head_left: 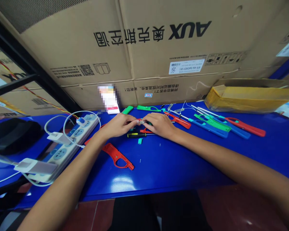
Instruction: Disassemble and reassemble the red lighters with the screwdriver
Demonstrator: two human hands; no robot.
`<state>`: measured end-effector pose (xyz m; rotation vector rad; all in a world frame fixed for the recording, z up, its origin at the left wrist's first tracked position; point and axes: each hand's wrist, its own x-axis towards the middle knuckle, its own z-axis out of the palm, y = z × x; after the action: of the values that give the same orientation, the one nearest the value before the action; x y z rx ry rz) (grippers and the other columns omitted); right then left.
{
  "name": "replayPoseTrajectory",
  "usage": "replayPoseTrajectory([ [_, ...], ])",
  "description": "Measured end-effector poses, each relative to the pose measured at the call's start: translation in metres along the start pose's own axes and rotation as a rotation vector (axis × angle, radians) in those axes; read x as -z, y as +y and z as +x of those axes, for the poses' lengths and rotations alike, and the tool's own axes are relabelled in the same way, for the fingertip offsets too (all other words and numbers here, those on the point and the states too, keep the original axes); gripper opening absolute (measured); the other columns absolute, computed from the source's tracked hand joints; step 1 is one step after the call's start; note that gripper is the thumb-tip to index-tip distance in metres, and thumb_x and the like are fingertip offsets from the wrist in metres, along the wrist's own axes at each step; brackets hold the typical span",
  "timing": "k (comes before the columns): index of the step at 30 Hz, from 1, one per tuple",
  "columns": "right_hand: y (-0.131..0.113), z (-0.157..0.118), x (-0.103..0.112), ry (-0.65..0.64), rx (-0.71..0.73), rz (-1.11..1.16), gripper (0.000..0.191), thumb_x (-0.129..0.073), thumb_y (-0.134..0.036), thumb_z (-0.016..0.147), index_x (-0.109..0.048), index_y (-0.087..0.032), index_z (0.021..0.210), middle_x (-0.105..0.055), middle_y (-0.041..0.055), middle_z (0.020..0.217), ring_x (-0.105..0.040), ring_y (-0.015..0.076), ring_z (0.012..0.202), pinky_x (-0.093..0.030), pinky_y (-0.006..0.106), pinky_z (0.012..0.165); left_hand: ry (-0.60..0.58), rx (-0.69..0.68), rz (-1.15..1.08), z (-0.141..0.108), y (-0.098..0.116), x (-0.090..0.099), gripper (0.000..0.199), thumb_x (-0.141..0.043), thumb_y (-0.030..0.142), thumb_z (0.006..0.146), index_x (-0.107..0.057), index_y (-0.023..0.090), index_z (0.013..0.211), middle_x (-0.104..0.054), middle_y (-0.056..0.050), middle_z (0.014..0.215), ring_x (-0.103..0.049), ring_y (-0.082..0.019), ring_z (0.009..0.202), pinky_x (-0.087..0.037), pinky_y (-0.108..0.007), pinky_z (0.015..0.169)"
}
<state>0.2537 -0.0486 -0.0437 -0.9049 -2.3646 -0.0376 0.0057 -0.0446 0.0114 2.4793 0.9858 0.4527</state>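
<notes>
My left hand [121, 124] and my right hand [160, 124] meet over the middle of the table, fingertips pinched on a small clear part [141, 122] between them. Its exact kind is too small to make out. Just below lies a black-and-yellow screwdriver [136, 135], with a teal cap [140, 141] beside it. A red lighter shell half [118, 158] rests nearer the front edge, hollow side up. Behind my hands are a green shell half [146, 108] and, to the right, a red shell piece [179, 120]. Two tiny screws [140, 160] lie on the blue surface.
Several long-necked lighters, including a blue one [207, 127] and a red one [247, 127], lie at right. A taped cardboard box [250, 98] stands behind them. A phone [110, 104] leans on the large carton [144, 57]. A power strip [62, 150] with plugged-in chargers runs along the left.
</notes>
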Motion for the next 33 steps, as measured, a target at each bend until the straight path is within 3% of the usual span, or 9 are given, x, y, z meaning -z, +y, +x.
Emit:
replayPoseTrajectory([
  [5,0.006,0.000,0.002,-0.003,-0.040,0.194,0.014,-0.065,-0.031,0.107,-0.076,-0.023,0.109,-0.080,0.0063,0.109,-0.071,0.0226,0.104,-0.053,0.037,0.092,0.040,0.009,0.002,0.001,-0.001,0.001,0.048,-0.046,0.042,0.111,-0.061,0.018,0.072,-0.055,0.003,0.059,-0.045,-0.011,0.054,-0.036,-0.029,0.059],
  [14,0.008,0.009,0.002,-0.004,-0.150,0.582,0.009,-0.074,-0.025,0.099,-0.079,-0.024,0.092,-0.078,0.0048,0.107,-0.071,0.0193,0.101,-0.055,0.038,0.095,0.116,-0.137,0.140,0.005,-0.007,-0.005,0.034,-0.046,0.030,0.111,-0.068,0.019,0.088,-0.068,-0.003,0.076,-0.059,-0.016,0.069,-0.041,-0.030,0.069],
  [19,0.009,0.010,-0.001,-0.006,-0.149,0.588,0.014,-0.072,-0.022,0.099,-0.078,-0.023,0.087,-0.077,0.0053,0.101,-0.070,0.0195,0.097,-0.054,0.039,0.092,0.125,-0.165,0.193,0.006,-0.010,-0.007,0.032,-0.045,0.031,0.111,-0.069,0.019,0.092,-0.071,-0.005,0.081,-0.060,-0.017,0.073,-0.043,-0.031,0.071],
  [26,0.010,0.012,0.000,-0.038,-0.175,0.585,0.017,-0.072,-0.019,0.098,-0.076,-0.021,0.082,-0.076,0.0038,0.093,-0.068,0.0186,0.090,-0.053,0.036,0.086,0.135,-0.174,0.194,0.007,-0.007,-0.007,0.038,-0.044,0.032,0.112,-0.066,0.020,0.084,-0.068,-0.004,0.076,-0.059,-0.017,0.071,-0.043,-0.032,0.071],
  [33,0.021,0.013,0.022,-0.015,-0.145,0.495,0.013,-0.070,-0.023,0.101,-0.082,-0.026,0.107,-0.078,0.0056,0.112,-0.070,0.0219,0.107,-0.053,0.041,0.100,0.199,-0.015,0.065,0.004,-0.001,-0.005,0.032,-0.049,0.036,0.111,-0.075,0.020,0.118,-0.071,0.000,0.074,-0.061,-0.014,0.061,-0.044,-0.029,0.066],
])
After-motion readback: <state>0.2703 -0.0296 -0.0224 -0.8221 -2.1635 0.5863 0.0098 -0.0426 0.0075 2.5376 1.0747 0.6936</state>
